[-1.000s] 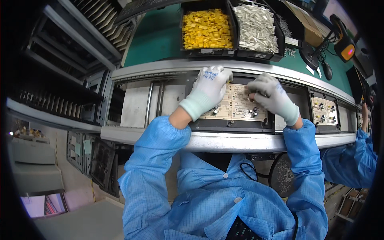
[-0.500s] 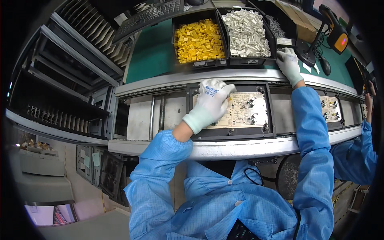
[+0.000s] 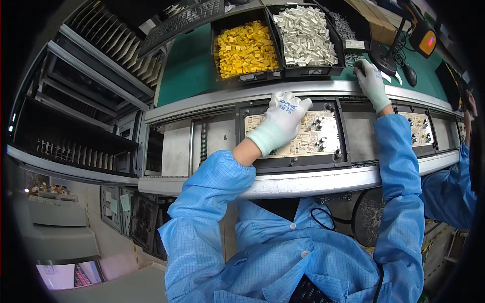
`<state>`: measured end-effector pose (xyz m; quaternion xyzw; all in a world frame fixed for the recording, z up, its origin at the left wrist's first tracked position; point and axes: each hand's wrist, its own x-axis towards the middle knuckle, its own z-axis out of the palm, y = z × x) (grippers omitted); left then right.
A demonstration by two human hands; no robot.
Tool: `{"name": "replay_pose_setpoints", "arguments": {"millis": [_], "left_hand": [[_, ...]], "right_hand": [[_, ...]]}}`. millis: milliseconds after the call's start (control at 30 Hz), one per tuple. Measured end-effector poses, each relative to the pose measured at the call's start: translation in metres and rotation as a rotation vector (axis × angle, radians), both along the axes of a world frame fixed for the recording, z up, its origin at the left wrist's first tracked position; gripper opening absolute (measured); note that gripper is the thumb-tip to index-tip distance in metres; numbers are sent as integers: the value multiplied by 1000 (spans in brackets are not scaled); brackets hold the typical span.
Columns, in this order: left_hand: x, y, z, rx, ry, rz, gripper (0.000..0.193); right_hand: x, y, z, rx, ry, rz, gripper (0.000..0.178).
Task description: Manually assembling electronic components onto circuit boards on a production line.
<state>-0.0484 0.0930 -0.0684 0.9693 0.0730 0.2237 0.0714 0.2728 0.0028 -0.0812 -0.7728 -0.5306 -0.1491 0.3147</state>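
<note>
My left hand (image 3: 285, 118), in a white glove, is closed over a tan circuit board (image 3: 298, 146). A bit of a yellow block-shaped component (image 3: 303, 120) shows under its fingers; the fingertips are mostly hidden. The board sits in a dark frame (image 3: 344, 146) on the rail track, with several black cylindrical capacitors on its right part. My right hand (image 3: 373, 83), gloved too, is beyond the track over the green mat, its fingers bent together. Small grey parts (image 3: 351, 58) lie by its fingertips; what it pinches, if anything, cannot be made out.
Black bins of yellow components (image 3: 247, 48) and silver-white components (image 3: 305, 38) stand behind the track. A scanner (image 3: 423, 40) on a stand and a mouse (image 3: 409, 74) are at the right. Slotted racks (image 3: 76, 146) stand left. Another person's blue sleeve (image 3: 447, 192) is at far right.
My left hand has moved right across the board, the yellow component moving with it. My right hand has shifted slightly right, off the bin's corner, its fingers now bent by the small grey parts.
</note>
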Motion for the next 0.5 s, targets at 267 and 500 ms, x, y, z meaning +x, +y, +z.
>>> {"name": "replay_pose_setpoints", "arguments": {"millis": [267,500], "left_hand": [[7,0,11,-2,153,-14,39],[15,-13,23,185,195,-104,45]], "right_hand": [[-34,-20,31,-105,375,91,18],[-31,-35,24,21,661,243,23]]}}
